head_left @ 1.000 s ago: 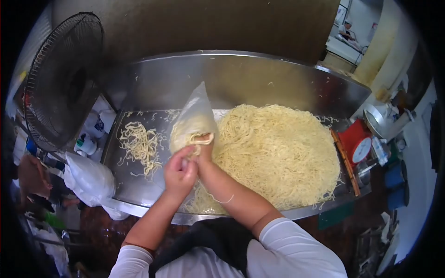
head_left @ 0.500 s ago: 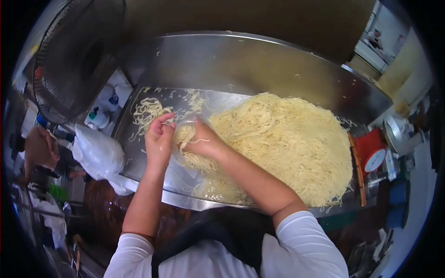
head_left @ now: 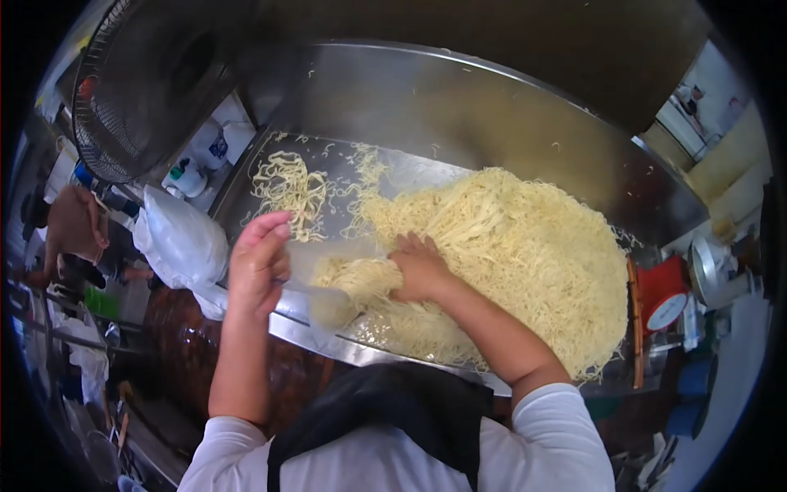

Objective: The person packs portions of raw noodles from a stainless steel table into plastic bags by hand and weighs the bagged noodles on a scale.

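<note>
My left hand [head_left: 259, 264] pinches the rim of a clear plastic bag [head_left: 305, 261] above the front left of a metal tray [head_left: 381, 354]. A clump of noodles [head_left: 354, 279] lies in and at the mouth of the bag; the thin plastic makes its edge hard to see. Just right of the bag, my right hand [head_left: 420, 267] rests against the large heap of pale yellow noodles [head_left: 533, 262]. Its fingers are spread over the strands, with the thumb side hidden. Loose noodles [head_left: 288, 187] are scattered toward the tray's back left.
A full white plastic bag [head_left: 182, 239] stands at the tray's left edge. On the right are a wooden stick [head_left: 635, 324] and a red dial scale [head_left: 661, 295]. A large fan [head_left: 143, 90] looms upper left. Another person [head_left: 75, 225] is at far left.
My right hand has come out of the bag and moved right onto the noodle heap, fingers spreading. The left hand has shifted left and down, stretching the bag open sideways.
</note>
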A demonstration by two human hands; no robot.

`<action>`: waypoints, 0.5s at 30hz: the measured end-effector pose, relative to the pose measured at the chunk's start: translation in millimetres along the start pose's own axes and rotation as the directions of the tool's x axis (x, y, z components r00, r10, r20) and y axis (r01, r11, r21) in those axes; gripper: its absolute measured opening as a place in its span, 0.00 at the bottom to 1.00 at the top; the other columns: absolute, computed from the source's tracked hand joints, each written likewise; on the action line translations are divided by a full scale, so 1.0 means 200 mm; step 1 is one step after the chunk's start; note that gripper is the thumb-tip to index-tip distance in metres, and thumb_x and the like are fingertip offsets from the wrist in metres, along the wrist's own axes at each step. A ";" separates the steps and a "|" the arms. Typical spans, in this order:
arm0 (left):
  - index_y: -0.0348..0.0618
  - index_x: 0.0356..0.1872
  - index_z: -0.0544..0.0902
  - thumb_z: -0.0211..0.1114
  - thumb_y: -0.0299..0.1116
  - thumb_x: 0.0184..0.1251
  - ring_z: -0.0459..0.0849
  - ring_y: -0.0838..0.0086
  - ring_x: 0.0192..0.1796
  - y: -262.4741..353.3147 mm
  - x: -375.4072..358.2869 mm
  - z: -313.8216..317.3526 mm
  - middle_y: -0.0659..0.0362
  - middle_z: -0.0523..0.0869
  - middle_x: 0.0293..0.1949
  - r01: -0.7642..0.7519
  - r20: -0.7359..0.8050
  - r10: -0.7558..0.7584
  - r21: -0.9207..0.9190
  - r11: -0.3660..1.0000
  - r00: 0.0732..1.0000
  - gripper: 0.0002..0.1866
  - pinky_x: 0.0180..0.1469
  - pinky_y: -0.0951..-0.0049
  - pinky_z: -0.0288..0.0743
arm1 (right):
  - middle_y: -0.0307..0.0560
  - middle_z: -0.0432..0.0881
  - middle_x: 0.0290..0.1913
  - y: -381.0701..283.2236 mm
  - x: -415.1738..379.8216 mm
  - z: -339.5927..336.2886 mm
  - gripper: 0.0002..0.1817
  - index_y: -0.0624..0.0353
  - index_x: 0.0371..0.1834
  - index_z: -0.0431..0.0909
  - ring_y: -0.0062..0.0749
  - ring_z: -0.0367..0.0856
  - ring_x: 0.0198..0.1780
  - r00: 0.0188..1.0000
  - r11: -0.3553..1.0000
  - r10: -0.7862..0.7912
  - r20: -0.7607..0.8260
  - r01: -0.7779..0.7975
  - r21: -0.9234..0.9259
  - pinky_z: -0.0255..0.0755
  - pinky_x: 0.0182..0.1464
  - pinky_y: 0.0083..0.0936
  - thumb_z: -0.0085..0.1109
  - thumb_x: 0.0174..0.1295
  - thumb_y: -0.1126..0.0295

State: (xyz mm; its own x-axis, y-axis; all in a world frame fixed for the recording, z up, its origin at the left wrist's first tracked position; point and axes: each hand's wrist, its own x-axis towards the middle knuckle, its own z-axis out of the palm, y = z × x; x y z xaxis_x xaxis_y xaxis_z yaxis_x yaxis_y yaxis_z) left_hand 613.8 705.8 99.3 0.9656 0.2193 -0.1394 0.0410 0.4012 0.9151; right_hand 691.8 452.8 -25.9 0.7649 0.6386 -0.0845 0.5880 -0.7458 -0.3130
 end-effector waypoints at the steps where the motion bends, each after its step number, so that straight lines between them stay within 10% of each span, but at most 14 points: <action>1: 0.44 0.45 0.77 0.60 0.30 0.66 0.54 0.89 0.13 0.02 -0.02 -0.02 0.73 0.60 0.15 -0.013 -0.034 0.011 -0.036 0.999 0.999 0.09 0.15 0.84 0.46 | 0.55 0.79 0.53 0.00 0.02 -0.02 0.28 0.57 0.49 0.78 0.50 0.69 0.64 0.997 0.998 0.017 -0.074 -0.022 -0.061 0.58 0.67 0.43 0.67 0.43 0.58; 6: 0.42 0.57 0.74 0.70 0.34 0.57 0.56 0.91 0.14 -0.17 0.03 -0.21 0.74 0.61 0.14 -0.125 0.208 0.089 0.164 0.978 0.974 0.25 0.16 0.85 0.48 | 0.46 0.83 0.31 -0.14 0.01 -0.26 0.19 0.53 0.39 0.79 0.42 0.83 0.38 0.987 0.911 0.084 -0.136 -0.021 0.411 0.75 0.42 0.33 0.66 0.39 0.66; 7: 0.41 0.61 0.72 0.75 0.33 0.50 0.72 0.88 0.23 -0.24 0.03 -0.22 0.70 0.74 0.22 -0.126 0.344 0.002 0.340 0.932 0.939 0.35 0.25 0.85 0.66 | 0.43 0.82 0.28 -0.21 -0.01 -0.31 0.17 0.53 0.37 0.79 0.40 0.83 0.33 0.975 0.870 0.047 -0.219 0.068 0.489 0.76 0.38 0.31 0.65 0.39 0.69; 11: 0.43 0.63 0.69 0.75 0.30 0.48 0.73 0.72 0.60 -0.67 0.07 -0.07 0.58 0.74 0.58 -0.050 0.519 -0.126 0.312 0.949 0.846 0.38 0.63 0.69 0.66 | 0.46 0.81 0.31 -0.48 -0.02 -0.41 0.17 0.53 0.36 0.76 0.38 0.82 0.35 0.894 0.721 -0.142 -0.424 0.387 0.575 0.75 0.40 0.29 0.64 0.38 0.72; 15: 0.44 0.65 0.64 0.73 0.31 0.50 0.70 0.72 0.62 -0.70 0.08 0.07 0.59 0.70 0.61 0.177 0.503 -0.206 0.105 0.979 0.839 0.40 0.64 0.69 0.65 | 0.48 0.79 0.39 -0.45 -0.01 -0.49 0.19 0.56 0.38 0.74 0.40 0.80 0.43 0.900 0.738 -0.185 -0.395 0.393 0.549 0.72 0.47 0.30 0.65 0.39 0.70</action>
State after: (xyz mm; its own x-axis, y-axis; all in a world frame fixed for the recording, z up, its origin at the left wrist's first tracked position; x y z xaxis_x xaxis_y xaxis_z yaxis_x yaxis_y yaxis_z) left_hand 626.7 640.6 -25.5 0.9312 -0.3457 -0.1152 0.2380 0.3378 0.9106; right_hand 662.5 499.9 95.9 0.6831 0.6377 0.3558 0.5900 -0.1948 -0.7835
